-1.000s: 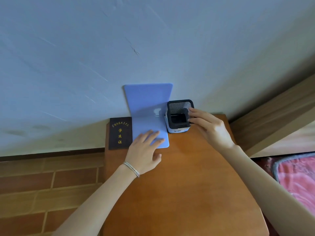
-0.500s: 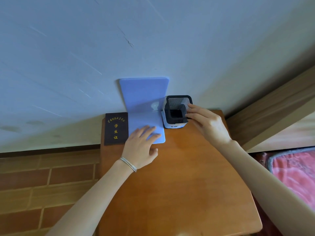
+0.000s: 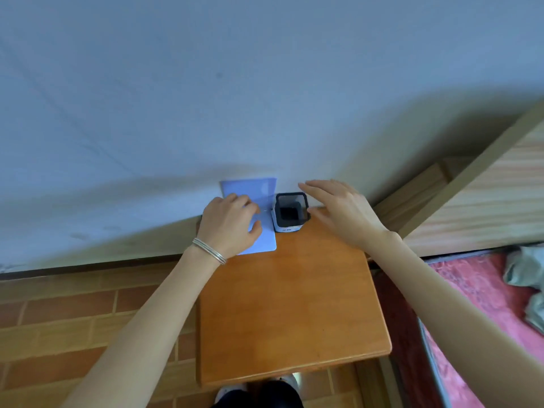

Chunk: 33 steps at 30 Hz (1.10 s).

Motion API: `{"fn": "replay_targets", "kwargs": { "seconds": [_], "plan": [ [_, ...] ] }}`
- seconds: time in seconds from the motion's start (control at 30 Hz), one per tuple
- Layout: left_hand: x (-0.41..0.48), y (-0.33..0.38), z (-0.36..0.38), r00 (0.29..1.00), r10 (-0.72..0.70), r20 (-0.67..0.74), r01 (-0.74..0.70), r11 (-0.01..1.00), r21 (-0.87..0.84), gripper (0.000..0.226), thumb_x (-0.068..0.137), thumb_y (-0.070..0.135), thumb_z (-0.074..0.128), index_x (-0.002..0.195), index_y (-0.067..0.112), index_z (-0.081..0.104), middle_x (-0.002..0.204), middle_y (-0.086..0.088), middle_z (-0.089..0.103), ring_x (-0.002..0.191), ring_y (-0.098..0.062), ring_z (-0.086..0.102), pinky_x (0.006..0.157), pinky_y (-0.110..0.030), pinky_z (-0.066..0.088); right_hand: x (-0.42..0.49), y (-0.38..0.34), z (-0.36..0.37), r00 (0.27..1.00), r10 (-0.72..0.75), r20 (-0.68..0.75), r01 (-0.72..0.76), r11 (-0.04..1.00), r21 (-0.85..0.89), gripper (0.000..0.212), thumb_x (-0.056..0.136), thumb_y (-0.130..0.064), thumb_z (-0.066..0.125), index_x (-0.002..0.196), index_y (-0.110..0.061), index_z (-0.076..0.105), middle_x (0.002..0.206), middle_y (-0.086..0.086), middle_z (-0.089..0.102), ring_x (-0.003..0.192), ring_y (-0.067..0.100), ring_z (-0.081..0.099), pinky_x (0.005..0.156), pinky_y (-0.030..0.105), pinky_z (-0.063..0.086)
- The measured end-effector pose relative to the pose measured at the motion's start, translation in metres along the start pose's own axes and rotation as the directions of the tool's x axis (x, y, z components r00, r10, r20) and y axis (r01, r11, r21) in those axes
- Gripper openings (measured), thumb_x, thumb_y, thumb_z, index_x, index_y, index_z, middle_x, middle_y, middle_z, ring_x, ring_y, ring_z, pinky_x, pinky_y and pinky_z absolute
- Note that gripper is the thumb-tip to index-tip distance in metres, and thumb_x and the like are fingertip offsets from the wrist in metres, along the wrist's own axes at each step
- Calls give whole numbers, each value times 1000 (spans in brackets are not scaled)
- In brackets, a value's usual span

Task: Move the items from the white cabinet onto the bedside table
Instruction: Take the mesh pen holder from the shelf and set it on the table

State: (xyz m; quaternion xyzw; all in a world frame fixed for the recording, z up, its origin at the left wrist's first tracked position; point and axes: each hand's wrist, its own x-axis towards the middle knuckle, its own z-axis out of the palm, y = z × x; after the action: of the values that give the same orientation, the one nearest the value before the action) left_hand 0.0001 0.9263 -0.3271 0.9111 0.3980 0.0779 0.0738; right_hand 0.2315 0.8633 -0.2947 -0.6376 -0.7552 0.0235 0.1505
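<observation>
Both hands sit at the far end of the worktop [image 3: 294, 304], apart from each other and gripping nothing. The left hand [image 3: 229, 225], thin bracelets [image 3: 209, 250] at the wrist, rests palm down on the flat foot of the blue bookend [image 3: 266, 234]. The right hand [image 3: 341, 213] hangs spread beside the mesh pen holder [image 3: 290, 213], thumb just next to its side and fingers reaching past the rim.

Half a second ago those right fingers lay against the holder's rim; now they have come off it. The left hand has slid further up the bookend's foot toward the wall [image 3: 265, 83], and it now covers the dark booklet that lay just left of the bookend. To my eye that means these pieces have been set down and squared up, with the bookend's upright against the wall and the holder touching its right edge. The white cabinet is out of sight, so whether more waits there I cannot say.

Most of the orange-brown wooden worktop is bare. Brick-patterned floor [image 3: 59, 319] runs along its left, and on the right a wooden bed frame [image 3: 485, 201] rises over a bed [image 3: 471, 304] with a pink cover.
</observation>
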Motion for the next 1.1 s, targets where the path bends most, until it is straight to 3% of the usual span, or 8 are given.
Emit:
{"fn": "replay_targets", "kwargs": {
  "seconds": [0.07,0.2,0.3,0.53,0.63,0.77,0.93,1.1],
  "plan": [
    [-6,10,-53,999,2,-50,0,999,37,43,76,35,37,83,11,72,83,-4,67,81,-29,62,68,-37,48,8,-19,-44,995,-14,-103,12,1000,-18,37,82,-19,63,119,-12,63,116,6,65,107,26,60,93,41,45],
    [-29,24,-140,979,-21,-204,39,996,86,48,81,36,41,115,14,66,123,-9,61,119,-29,52,101,-48,36,17,-57,-115,975,-42,-218,37,999,-27,41,90,-30,47,124,-10,59,123,6,62,121,24,52,103,41,38],
    [-48,31,-193,972,-30,-233,63,989,134,56,84,40,39,132,15,55,139,-11,49,133,-29,39,109,-51,26,20,-77,-160,963,-103,-248,92,994,-56,45,92,-30,47,131,-9,53,130,8,56,128,25,45,108,43,32],
    [-100,53,-264,959,-117,-258,175,960,218,65,86,44,39,145,17,36,153,-13,29,141,-30,25,112,-54,17,8,-130,-219,949,-201,-245,189,979,-70,56,92,-32,49,141,-6,38,145,13,40,137,28,30,113,47,21],
    [-124,60,-276,953,-166,-254,229,942,245,68,86,43,44,147,17,32,154,-12,25,142,-30,22,112,-54,16,1,-149,-224,941,-271,-203,265,963,-56,58,92,-34,47,142,-7,35,146,14,37,138,28,28,112,50,20],
    [-160,66,-284,920,-295,-260,359,898,253,70,87,49,35,149,18,27,156,-11,21,143,-29,18,113,-55,16,0,-173,-216,922,-363,-133,365,931,-10,60,93,-37,45,143,-7,31,148,15,34,138,29,27,111,54,22],
    [-218,67,-284,850,-470,-239,522,813,258,70,86,48,34,149,17,28,156,-10,21,143,-29,20,111,-57,21,6,-213,-202,865,-500,-35,501,864,48,62,92,-37,44,145,-9,28,150,14,30,140,28,23,111,55,21],
    [-296,61,-286,726,-650,-224,687,674,272,75,85,50,51,148,18,26,154,-11,25,141,-32,23,107,-60,26,15,-274,-180,754,-655,57,649,755,89,66,91,-39,44,147,-14,21,152,11,26,141,26,20,111,54,20]
  ]
}}
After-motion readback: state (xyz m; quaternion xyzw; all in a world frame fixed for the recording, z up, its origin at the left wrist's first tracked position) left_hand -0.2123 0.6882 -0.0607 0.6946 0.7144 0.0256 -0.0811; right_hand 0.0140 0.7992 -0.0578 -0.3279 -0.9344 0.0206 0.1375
